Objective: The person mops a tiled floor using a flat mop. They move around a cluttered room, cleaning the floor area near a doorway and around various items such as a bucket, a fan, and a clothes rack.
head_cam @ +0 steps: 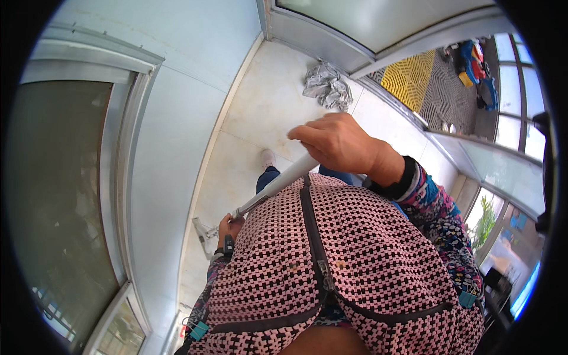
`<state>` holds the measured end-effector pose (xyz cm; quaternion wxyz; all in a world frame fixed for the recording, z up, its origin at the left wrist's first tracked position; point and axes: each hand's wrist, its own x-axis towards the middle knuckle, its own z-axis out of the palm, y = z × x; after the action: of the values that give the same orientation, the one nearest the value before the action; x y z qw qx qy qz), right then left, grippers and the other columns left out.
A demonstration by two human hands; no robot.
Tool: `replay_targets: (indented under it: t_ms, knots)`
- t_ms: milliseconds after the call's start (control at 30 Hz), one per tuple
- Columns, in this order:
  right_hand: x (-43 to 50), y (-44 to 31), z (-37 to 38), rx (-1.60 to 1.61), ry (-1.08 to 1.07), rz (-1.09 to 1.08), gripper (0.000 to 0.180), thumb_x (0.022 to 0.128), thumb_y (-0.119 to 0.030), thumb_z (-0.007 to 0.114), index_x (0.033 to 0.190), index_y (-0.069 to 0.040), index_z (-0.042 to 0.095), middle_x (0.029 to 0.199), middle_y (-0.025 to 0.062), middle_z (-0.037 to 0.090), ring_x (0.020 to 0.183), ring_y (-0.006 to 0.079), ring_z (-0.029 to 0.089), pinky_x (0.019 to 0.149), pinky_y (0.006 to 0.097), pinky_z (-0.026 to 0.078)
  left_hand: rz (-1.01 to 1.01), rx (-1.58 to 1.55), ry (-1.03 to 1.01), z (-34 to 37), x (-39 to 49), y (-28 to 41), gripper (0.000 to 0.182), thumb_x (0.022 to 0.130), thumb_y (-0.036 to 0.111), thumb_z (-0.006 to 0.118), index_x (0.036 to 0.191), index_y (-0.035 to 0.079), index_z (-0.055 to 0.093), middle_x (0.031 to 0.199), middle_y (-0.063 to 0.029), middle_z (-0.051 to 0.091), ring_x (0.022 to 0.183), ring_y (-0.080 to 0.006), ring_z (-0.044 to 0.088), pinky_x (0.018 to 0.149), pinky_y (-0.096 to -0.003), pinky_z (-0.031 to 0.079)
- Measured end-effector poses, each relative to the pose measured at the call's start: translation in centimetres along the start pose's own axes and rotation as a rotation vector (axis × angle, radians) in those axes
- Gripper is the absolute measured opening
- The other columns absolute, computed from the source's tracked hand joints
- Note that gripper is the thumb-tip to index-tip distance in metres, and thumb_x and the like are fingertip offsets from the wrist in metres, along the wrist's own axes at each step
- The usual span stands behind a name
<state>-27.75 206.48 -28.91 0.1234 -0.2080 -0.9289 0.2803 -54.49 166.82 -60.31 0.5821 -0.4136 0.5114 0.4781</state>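
A pale grey pole (286,175) slants across the front of my body, thick at the upper end and stepping down to a thinner section. My right hand (339,142) is curled around its upper end, at about waist height. Lower down and to the left, my left hand (230,226) grips the thin section; part of that hand is behind my jacket. Just left of it, a flat whitish bar (205,239) shows over the floor, and I cannot tell if it joins the pole. A crumpled silvery-grey sheet or cloth (328,86) lies on the floor ahead.
Pale wall panels (168,146) with a metal-framed window (62,186) run along my left. Ahead is a metal-framed glass partition (328,26). To the right, a doorway gives onto yellow and grey matting (406,80), with colourful toys or vehicles (475,66) beyond. The floor (248,106) is tiled.
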Motion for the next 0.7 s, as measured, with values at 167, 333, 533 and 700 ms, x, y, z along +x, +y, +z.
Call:
replay_targets:
  t_ms: [167, 333, 533, 700]
  knots:
    - [-2.0, -1.1, 0.6, -0.043, 0.010, 0.057, 0.021, 0.081, -0.003, 0.061, 0.101, -0.006, 0.064, 0.078, 0.0115, 0.066, 0.068, 0.0313, 0.065, 0.060, 0.0393, 0.052, 0.033, -0.255, -0.155, 1.0, 1.4, -0.9, 0.021, 0.101, 0.019, 0.046, 0.088, 0.003, 0.051, 0.087, -0.0117, 0.061, 0.086, -0.0275, 0.062, 0.084, -0.0463, 0.053]
    - [-1.2, -3.3, 1.0, -0.063, -0.149, 0.226, 0.020, 0.085, -0.008, 0.064, 0.104, -0.007, 0.065, 0.079, 0.0137, 0.068, 0.069, 0.0336, 0.066, 0.064, 0.0399, 0.054, 0.040, -0.420, -0.002, -0.7, 2.7, -0.5, 0.023, 0.103, 0.022, 0.044, 0.094, 0.003, 0.053, 0.085, -0.0097, 0.060, 0.079, -0.0257, 0.061, 0.075, -0.0421, 0.053]
    - [-3.3, -4.9, -2.3, -0.113, -0.196, 0.328, 0.019, 0.086, -0.001, 0.063, 0.105, 0.001, 0.066, 0.075, 0.0135, 0.066, 0.062, 0.0243, 0.065, 0.059, 0.0345, 0.053, -0.030, -0.433, -0.116, 3.8, 1.5, -0.9, 0.016, 0.102, 0.017, 0.048, 0.104, 0.001, 0.049, 0.096, -0.0128, 0.061, 0.089, -0.0271, 0.062, 0.084, -0.0440, 0.055]
    - [-6.5, -7.3, -3.7, -0.237, -0.204, 0.379, 0.024, 0.081, 0.002, 0.064, 0.105, 0.001, 0.065, 0.075, 0.0139, 0.065, 0.065, 0.0255, 0.066, 0.061, 0.0346, 0.053, -0.127, -0.366, -0.199, 7.1, 1.6, -2.7, 0.016, 0.099, 0.017, 0.053, 0.109, 0.005, 0.049, 0.107, -0.0125, 0.061, 0.099, -0.0313, 0.062, 0.093, -0.0509, 0.050]
